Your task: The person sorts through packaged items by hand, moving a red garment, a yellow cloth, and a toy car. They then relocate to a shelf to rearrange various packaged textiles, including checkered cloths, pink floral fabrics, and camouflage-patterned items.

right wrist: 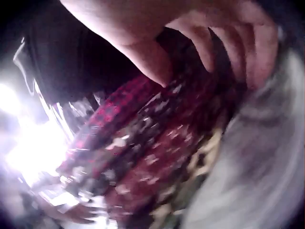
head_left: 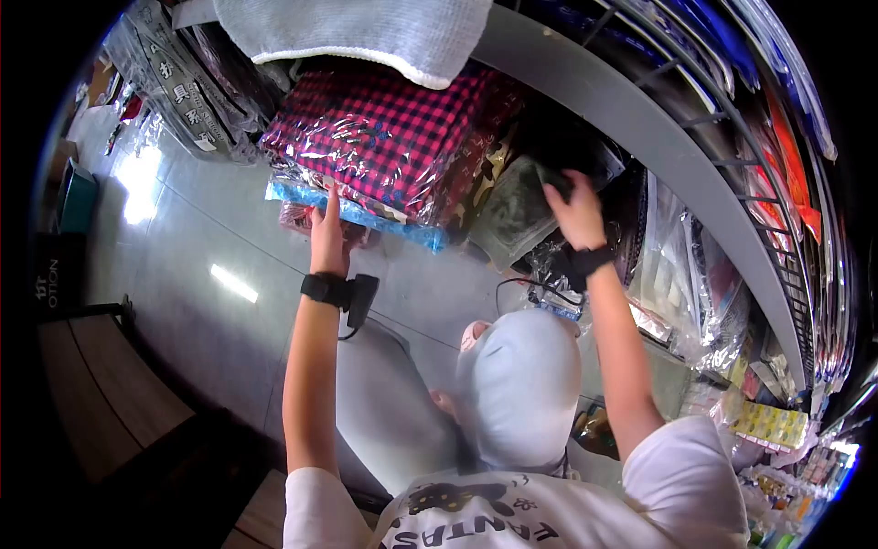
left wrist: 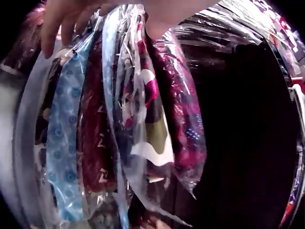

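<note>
A stack of folded fabric in clear plastic bags lies below the shelf, with a red-and-black checked piece point(head_left: 366, 137) on top. Under it show camouflage and maroon pieces and a light blue package point(head_left: 402, 233). At the stack's near edge, my left hand point(head_left: 329, 233) grips several of these layers, its thumb on one side and its fingers on the other in the left wrist view. My right hand point(head_left: 578, 215) is over a dark grey-green bagged piece point(head_left: 521, 206) to the right, thumb spread from the bent fingers. Motion blurs the right wrist view.
A curved grey shelf edge point(head_left: 640, 119) runs above and to the right, with wire racks of packaged goods beyond. A light grey cloth point(head_left: 357, 32) hangs over the stack. Other bagged goods point(head_left: 183, 82) stand at the left. My knee point(head_left: 517, 384) is close below the hands.
</note>
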The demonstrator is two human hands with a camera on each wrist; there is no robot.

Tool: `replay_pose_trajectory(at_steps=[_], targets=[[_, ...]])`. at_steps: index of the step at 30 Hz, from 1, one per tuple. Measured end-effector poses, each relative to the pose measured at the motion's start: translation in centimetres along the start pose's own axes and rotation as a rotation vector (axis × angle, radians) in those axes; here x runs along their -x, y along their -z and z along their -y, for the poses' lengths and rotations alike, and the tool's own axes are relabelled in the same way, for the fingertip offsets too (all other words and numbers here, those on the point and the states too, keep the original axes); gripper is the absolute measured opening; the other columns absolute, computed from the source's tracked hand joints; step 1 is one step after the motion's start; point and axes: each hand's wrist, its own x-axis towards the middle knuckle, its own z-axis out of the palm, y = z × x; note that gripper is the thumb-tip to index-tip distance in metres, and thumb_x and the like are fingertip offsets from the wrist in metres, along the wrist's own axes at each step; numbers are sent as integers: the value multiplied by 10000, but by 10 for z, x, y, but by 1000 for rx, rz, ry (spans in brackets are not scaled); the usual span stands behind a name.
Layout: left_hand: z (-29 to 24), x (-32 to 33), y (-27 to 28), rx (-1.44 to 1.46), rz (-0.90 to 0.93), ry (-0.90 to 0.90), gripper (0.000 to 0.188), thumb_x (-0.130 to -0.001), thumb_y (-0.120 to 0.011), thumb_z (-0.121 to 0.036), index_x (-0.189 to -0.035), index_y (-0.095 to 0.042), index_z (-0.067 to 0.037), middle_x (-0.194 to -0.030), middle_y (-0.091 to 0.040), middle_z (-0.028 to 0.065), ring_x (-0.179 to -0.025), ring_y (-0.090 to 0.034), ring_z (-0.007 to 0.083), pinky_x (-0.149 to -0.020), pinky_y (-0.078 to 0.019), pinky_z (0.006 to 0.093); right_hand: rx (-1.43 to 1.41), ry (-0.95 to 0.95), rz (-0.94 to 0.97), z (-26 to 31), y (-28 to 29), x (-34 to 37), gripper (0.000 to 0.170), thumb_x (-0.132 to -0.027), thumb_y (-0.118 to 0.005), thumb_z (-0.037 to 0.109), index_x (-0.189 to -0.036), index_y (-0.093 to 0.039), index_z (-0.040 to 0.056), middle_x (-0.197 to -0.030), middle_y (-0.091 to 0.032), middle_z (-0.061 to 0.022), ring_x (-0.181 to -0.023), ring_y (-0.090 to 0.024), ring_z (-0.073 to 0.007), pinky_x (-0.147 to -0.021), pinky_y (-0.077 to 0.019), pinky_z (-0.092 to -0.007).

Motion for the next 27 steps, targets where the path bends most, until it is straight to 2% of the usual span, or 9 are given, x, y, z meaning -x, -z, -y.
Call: replay_pose_trajectory(at_steps=[1, 5, 9, 10, 14, 17, 18, 23, 27], targets=[[3, 4, 4, 3, -3, -10, 432, -847, -511, -411, -1140, -382, -122, -973, -536, 11, -867, -543, 148, -699, -457, 343, 211, -123, -14, -8, 12, 7, 608, -748, -631, 412, -1149, -436, -2, -1066, -532, -241, -966, -524, -391, -830, -425, -387], [13, 18, 5, -16, -97, 12, 520, -839, -507, -434, -1209, -334, -113, -1126, -487, 24, -1031, -465, 161, -802, -394, 375, 322, -306, -5, -23, -2, 3, 825, -708, -598, 540, -1237, -259, 4, -1009, -485, -343, -934, -516, -442, -774, -450, -440], [16, 30, 8, 10, -189, -91, 541, -836, -509, -392, -1243, -299, -103, -1217, -424, 49, -1100, -413, 177, -863, -355, 413, 354, -516, 110, -30, -17, -15, 907, -649, -717, 425, -1285, -187, 55, -1129, -453, -334, -965, -501, -460, -805, -435, -416], [11, 37, 6, 28, -188, -110, 546, -838, -511, -359, -1257, -279, -98, -1223, -416, 54, -1108, -399, 180, -880, -345, 400, 359, -480, 36, -33, -19, -14, 867, -641, -742, 299, -1279, -195, 89, -1089, -497, -313, -946, -526, -432, -767, -446, -419], [11, 43, 11, 39, -212, -185, 517, -849, -517, -310, -1253, -284, -87, -1228, -404, 56, -1081, -403, 173, -888, -336, 373, 227, -326, -44, -42, -12, -10, 694, -674, -682, 124, -1235, -274, 158, -990, -578, -211, -926, -545, -391, -755, -442, -430], [7, 49, 12, 12, -191, -257, 495, -852, -521, -301, -1239, -305, -78, -1221, -407, 70, -1070, -406, 165, -883, -335, 349, 47, -169, -234, -36, -8, -10, 634, -665, -679, 93, -1199, -342, 147, -1031, -570, -190, -941, -536, -401, -778, -439, -427], [4, 50, 13, -18, -188, -268, 494, -859, -505, -297, -1251, -299, -78, -1245, -393, 73, -1102, -393, 171, -903, -323, 354, 20, -240, -245, -34, -4, -9, 583, -688, -638, 22, -1195, -374, 138, -1095, -542, -182, -1009, -514, -381, -829, -424, -398], [2, 55, 26, -107, -150, -331, 496, -872, -484, -289, -1273, -290, -71, -1294, -355, 97, -1172, -364, 193, -947, -306, 361, 87, -139, -263, -38, 19, -24, 610, -745, -525, -84, -1270, -327, 156, -1201, -476, -175, -1119, -454, -340, -916, -369, -358], [10, 53, 36, -135, -174, -329, 496, -871, -494, -275, -1272, -290, -68, -1290, -350, 113, -1167, -373, 202, -942, -321, 355, 169, -269, -150, -63, 17, -38, 739, -738, -636, 102, -1333, -198, 99, -1278, -376, -206, -1162, -395, -357, -955, -331, -368]])
